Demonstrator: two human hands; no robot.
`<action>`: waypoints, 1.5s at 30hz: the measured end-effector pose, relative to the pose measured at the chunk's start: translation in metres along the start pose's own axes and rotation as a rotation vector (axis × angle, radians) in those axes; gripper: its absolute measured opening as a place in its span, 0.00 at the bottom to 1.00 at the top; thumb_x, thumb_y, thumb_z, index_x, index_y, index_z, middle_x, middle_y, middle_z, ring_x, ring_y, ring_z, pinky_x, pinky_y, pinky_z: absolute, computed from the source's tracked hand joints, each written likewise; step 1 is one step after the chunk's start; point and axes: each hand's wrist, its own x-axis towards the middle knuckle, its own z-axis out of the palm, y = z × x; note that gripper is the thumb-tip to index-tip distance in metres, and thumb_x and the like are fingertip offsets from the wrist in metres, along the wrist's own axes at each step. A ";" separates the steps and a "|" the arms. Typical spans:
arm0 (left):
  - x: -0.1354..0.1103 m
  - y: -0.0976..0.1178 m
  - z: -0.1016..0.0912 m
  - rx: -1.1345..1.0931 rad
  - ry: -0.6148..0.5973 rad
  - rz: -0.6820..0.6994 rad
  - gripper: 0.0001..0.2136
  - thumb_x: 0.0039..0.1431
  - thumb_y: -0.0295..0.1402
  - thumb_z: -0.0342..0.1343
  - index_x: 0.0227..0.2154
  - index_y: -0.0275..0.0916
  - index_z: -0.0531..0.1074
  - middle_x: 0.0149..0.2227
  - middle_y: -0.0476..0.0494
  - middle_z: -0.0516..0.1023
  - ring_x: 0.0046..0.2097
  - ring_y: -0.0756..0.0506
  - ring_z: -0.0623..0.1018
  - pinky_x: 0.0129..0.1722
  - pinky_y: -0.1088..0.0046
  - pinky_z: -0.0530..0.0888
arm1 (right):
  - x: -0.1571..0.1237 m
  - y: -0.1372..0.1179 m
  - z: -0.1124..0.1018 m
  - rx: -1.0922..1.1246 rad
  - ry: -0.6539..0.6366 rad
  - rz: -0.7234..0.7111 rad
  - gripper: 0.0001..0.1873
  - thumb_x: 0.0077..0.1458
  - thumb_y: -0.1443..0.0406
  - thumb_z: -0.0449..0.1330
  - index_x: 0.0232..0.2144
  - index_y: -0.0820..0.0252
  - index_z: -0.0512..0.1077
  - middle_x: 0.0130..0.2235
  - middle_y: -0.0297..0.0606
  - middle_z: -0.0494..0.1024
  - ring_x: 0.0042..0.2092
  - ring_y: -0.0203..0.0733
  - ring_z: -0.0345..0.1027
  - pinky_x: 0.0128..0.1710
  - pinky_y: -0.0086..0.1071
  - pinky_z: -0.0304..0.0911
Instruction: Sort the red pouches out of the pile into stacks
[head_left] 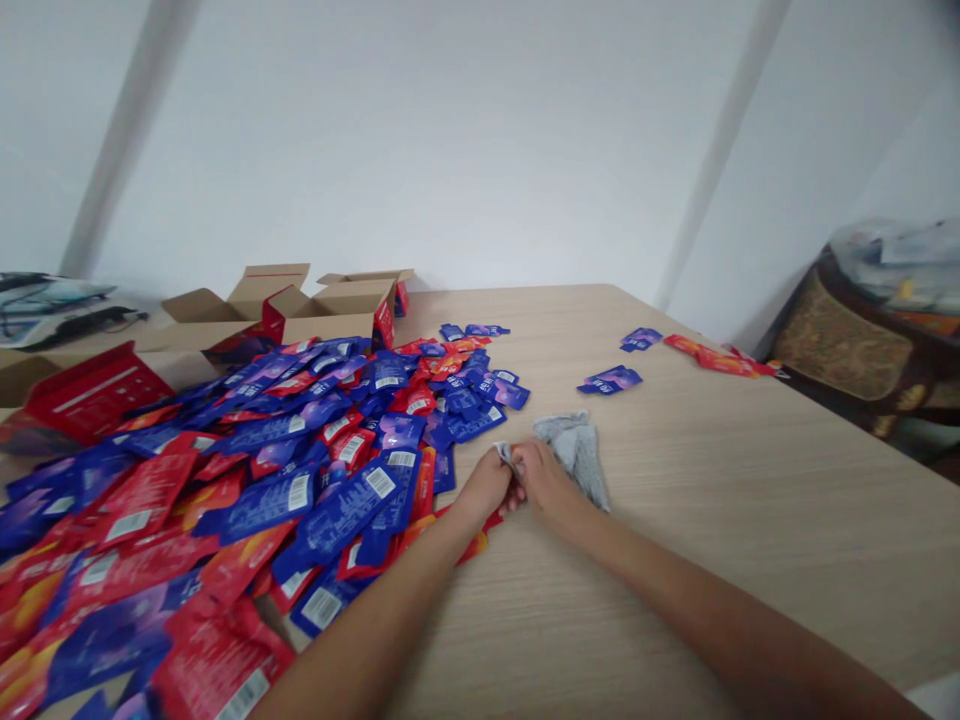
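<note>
My left hand [486, 487] and my right hand [546, 480] meet near the middle of the wooden table [675, 520], both closed on the near edge of a grey cloth [576, 447] that lies crumpled just beyond them. Right beside my left hand starts a big heap of blue and red flat packets [300, 480], which spreads over the left half of the table. A red packet's edge pokes out under my hands.
Open cardboard boxes with red sides [330, 305] stand at the back left. A flattened red box [94, 390] lies at the far left. A few blue packets [611, 380] and red packets [712, 358] lie apart on the right. A dark chair with bags [862, 340] is off the table's right edge.
</note>
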 end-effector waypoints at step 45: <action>-0.014 0.046 -0.051 -0.309 0.285 0.303 0.17 0.40 0.25 0.62 0.36 0.36 0.67 0.19 0.58 0.67 0.18 0.55 0.67 0.18 0.81 0.62 | 0.008 0.058 -0.004 0.119 0.188 0.195 0.06 0.58 0.66 0.47 0.32 0.57 0.63 0.33 0.37 0.69 0.36 0.42 0.65 0.38 0.38 0.64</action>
